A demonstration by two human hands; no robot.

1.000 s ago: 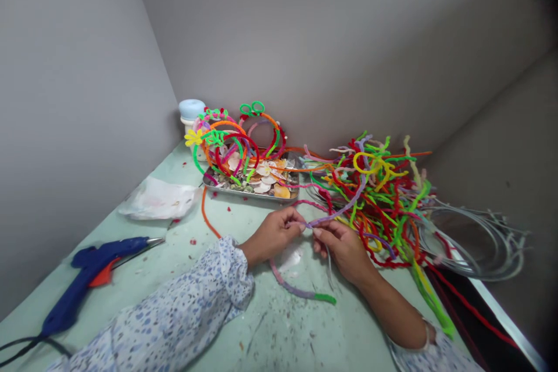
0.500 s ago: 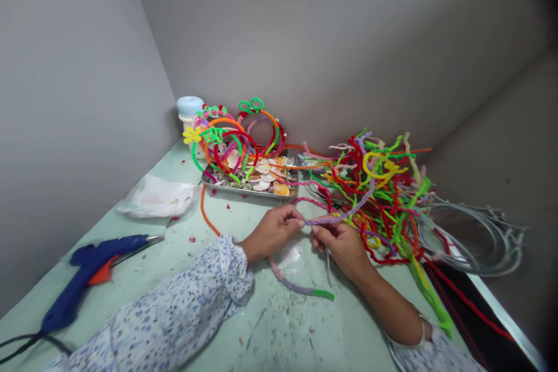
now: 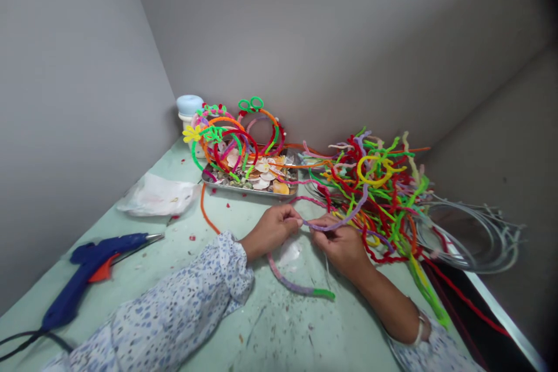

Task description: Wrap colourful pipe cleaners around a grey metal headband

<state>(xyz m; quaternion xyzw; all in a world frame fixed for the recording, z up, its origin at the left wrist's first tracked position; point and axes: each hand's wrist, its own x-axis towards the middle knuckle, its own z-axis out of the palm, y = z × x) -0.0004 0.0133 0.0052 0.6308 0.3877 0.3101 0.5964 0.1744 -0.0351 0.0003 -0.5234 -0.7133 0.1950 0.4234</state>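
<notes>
A fuzzy purple pipe cleaner [image 3: 360,203] runs from the colourful heap down to my hands. My left hand [image 3: 274,231] pinches its end between thumb and fingers. Just to the right, my right hand [image 3: 339,242] has its fingers closed on the same purple strand. Below my hands curves a band wrapped in pink, purple and green [image 3: 300,288]; its upper end is hidden behind my left hand. A thin pale wire [image 3: 328,267] hangs beside my right hand.
A blue glue gun [image 3: 82,273] lies at the left near a plastic bag [image 3: 161,196]. Behind my hands, wrapped headbands [image 3: 226,139] rest on a metal tray [image 3: 248,191] of shells. Tangled pipe cleaners [image 3: 387,186] and coiled clear hoops [image 3: 475,238] are at the right.
My right hand has shifted slightly along the purple strand, and its fingers look more curled. The yellow loop in the heap has moved a little to the left.
</notes>
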